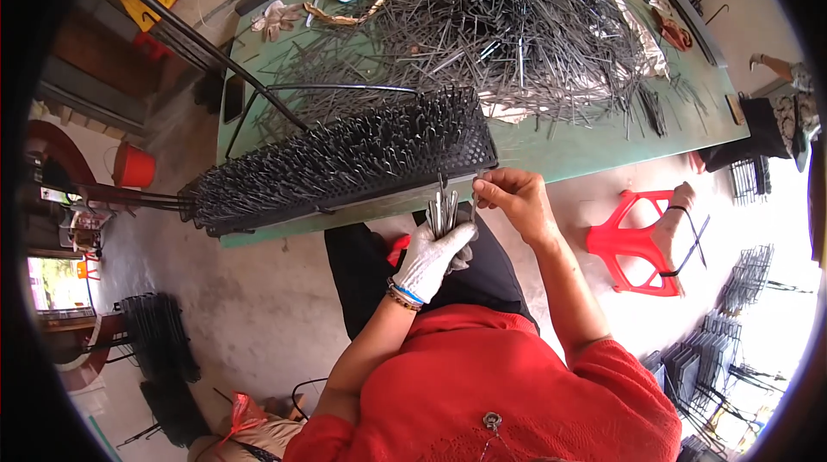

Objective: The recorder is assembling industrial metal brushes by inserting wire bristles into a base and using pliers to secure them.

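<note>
The gloved left hand (435, 255) grips a bundle of pins (444, 210) just below the pin-filled black rack (345, 160) on the green table (603, 147), while the bare right hand (515, 199), at 3 o'clock of the bundle, pinches one pin (474, 202).

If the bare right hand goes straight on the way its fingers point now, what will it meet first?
The right hand pinches a metal pin and points left and up. It would probably first meet the black perforated frame bristling with pins at the green table edge, though depth is unclear.
</note>
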{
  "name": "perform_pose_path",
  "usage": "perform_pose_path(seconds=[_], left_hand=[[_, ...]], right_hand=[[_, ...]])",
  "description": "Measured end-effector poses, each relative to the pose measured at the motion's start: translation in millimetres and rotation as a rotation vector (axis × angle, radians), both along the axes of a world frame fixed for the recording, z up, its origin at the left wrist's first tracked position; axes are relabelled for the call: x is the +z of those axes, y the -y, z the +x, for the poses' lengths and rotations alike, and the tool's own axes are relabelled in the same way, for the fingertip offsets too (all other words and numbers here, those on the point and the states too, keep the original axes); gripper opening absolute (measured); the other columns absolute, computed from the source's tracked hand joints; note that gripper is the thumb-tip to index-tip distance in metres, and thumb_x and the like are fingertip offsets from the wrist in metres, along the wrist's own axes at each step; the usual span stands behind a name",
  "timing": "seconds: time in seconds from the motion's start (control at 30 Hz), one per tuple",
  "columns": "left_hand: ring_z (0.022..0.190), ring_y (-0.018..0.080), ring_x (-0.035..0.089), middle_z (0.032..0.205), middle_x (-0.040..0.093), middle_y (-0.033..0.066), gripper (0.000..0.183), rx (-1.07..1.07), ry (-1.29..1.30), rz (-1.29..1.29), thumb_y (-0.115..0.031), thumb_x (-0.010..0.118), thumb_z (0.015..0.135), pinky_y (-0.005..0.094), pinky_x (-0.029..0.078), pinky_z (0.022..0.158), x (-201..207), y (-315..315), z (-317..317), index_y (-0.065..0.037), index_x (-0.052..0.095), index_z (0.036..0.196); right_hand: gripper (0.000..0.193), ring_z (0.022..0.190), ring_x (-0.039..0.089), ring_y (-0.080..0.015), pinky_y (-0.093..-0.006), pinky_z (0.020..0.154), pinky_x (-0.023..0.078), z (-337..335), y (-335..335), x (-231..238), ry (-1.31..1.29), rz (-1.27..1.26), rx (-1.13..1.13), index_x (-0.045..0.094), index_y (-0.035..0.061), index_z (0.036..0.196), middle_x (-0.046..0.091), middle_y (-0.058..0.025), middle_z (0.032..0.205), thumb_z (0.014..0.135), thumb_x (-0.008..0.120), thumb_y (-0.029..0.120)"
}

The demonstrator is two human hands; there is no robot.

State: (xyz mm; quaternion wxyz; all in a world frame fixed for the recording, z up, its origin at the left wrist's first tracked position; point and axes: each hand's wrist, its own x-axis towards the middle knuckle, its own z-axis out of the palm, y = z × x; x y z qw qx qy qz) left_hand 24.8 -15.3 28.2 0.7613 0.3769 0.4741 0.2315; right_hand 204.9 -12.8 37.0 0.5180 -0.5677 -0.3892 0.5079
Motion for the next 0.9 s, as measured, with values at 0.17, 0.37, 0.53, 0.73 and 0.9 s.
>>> perform_pose_path(seconds=[0.17, 0.37, 0.53, 0.73, 0.9], left_hand=[[0.050, 0.0050, 0.053, 0.064, 0.058, -0.0016, 0.019, 0.059, 0.013, -0.040, -0.026, 0.064, 0.090, 0.0180, 0.043, 0.045, -7.9, 4.4, 1.8, -0.008, 0.062, 0.093], [0.054, 0.0066, 0.055, 0.075, 0.060, 0.0002, 0.011, -0.066, 0.002, -0.044, -0.018, 0.061, 0.091, 0.0206, 0.044, 0.046, -5.5, 3.0, 13.3, -0.008, 0.058, 0.095], [0.050, 0.0069, 0.055, 0.076, 0.064, 0.0020, 0.016, 0.069, 0.131, -0.074, -0.022, 0.063, 0.091, 0.0210, 0.043, 0.043, -15.2, 2.2, 18.7, -0.007, 0.062, 0.095], [0.051, 0.0071, 0.058, 0.077, 0.066, 0.0035, 0.019, 0.114, 0.043, -0.024, -0.025, 0.061, 0.092, 0.0203, 0.045, 0.042, -11.2, -1.1, 23.4, -0.007, 0.062, 0.097], [0.052, 0.0076, 0.058, 0.080, 0.067, 0.0059, 0.018, 0.001, -0.017, 0.005, -0.022, 0.060, 0.092, 0.0202, 0.045, 0.043, -16.2, 2.2, 27.9, -0.005, 0.062, 0.097]], right_hand=[[0.019, 0.066, 0.060, -0.0080, -0.0226, 0.061, 0.049, 1.5, 3.2, -7.2, -0.029, -0.040, 0.017, 0.067, -0.0035, 0.089, 0.066, -0.0027, 0.072, 0.086, 0.071, 0.015], [0.022, 0.066, 0.060, -0.0085, -0.0236, 0.061, 0.050, 7.1, 9.2, -4.7, 0.058, -0.047, 0.024, 0.068, -0.0044, 0.092, 0.067, -0.0040, 0.075, 0.085, 0.072, 0.016], [0.022, 0.067, 0.061, -0.0088, -0.0233, 0.061, 0.050, 10.3, 6.5, -17.0, -0.033, -0.012, -0.010, 0.067, -0.0041, 0.096, 0.068, -0.0048, 0.078, 0.085, 0.071, 0.015], [0.028, 0.071, 0.061, -0.0088, -0.0236, 0.064, 0.051, 1.3, 9.1, -24.9, -0.113, 0.036, -0.135, 0.063, -0.0053, 0.106, 0.068, -0.0063, 0.084, 0.085, 0.071, 0.012], [0.029, 0.076, 0.062, -0.0089, -0.0242, 0.067, 0.052, 5.1, 8.3, -20.0, 0.039, -0.029, -0.030, 0.062, -0.0056, 0.107, 0.068, -0.0073, 0.086, 0.086, 0.070, 0.013]])
